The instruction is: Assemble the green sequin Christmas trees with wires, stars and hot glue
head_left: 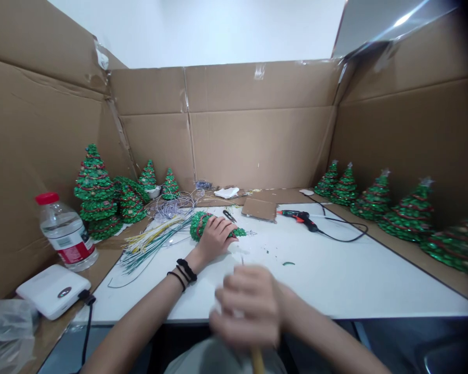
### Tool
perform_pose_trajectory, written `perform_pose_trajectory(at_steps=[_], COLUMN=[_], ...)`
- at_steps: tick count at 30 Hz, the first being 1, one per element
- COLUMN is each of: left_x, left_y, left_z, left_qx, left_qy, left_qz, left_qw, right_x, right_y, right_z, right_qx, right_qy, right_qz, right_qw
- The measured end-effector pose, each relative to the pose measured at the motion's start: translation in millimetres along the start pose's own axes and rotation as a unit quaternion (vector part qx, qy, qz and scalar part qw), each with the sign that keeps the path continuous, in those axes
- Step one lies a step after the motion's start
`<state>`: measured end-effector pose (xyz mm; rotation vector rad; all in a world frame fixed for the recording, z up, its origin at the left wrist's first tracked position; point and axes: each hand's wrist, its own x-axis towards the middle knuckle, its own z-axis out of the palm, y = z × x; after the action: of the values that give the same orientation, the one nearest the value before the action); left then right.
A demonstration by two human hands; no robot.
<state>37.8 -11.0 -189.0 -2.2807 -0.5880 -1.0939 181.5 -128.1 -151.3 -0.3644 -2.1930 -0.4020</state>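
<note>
A small green beaded Christmas tree [198,224] lies on its side on the white table, its silver star tip pointing right. My left hand [217,236] is wrapped over the middle of it, fingers closed. Nearer to me, my right hand [249,306] is raised in a fist, smeared by motion. From beneath that fist sticks a yellowish handle [258,361]; its kind is hidden. Just beyond the left hand lie small black snips [229,215]. Green and yellow wire stems [152,241] spread to the left of the tree.
Finished trees stand at left [93,187] and along the right side [407,210]. A glue gun [302,219] with its cable, a cardboard piece [259,209] and a clear wire tangle [175,205] lie farther back. A water bottle [66,234] and a white box [54,291] are at left.
</note>
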Motion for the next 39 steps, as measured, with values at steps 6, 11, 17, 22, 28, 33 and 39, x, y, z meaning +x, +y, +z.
perform_pose_trajectory(at_steps=[6,11,17,22,28,33,39], left_x=[-0.4,2.5,3.9,2.3,2.2,1.6,2.8], left_y=[-1.1,-0.2,1.8,1.2,1.1,-0.4,-1.7], left_z=[0.1,-3.5,-4.1,-3.8,-2.1,-1.4,-2.0], left_qx=[0.004,0.001,-0.004,-0.008,-0.020,-0.032,-0.027], left_qy=[-0.009,-0.015,0.012,0.016,0.074,0.070,0.073], left_qz=[-0.017,-0.044,-0.039,-0.056,-0.073,-0.059,-0.037], left_qw=[1.000,0.999,0.999,0.998,0.994,0.995,0.996], right_x=[2.4,-10.8,-14.5,-11.5,-14.7,-21.0,-21.9], right_y=[94.6,114.8,115.0,112.0,109.3,110.6,110.1], right_z=[9.4,7.9,-1.7,-2.1,6.2,13.2,12.9], right_qx=[-0.036,0.162,0.310,0.294,0.165,0.083,0.077], right_qy=[0.056,-0.084,-0.202,-0.200,-0.131,-0.119,-0.120], right_qz=[0.210,0.437,0.426,0.421,0.371,0.334,0.335], right_qw=[0.975,0.881,0.826,0.835,0.905,0.931,0.932])
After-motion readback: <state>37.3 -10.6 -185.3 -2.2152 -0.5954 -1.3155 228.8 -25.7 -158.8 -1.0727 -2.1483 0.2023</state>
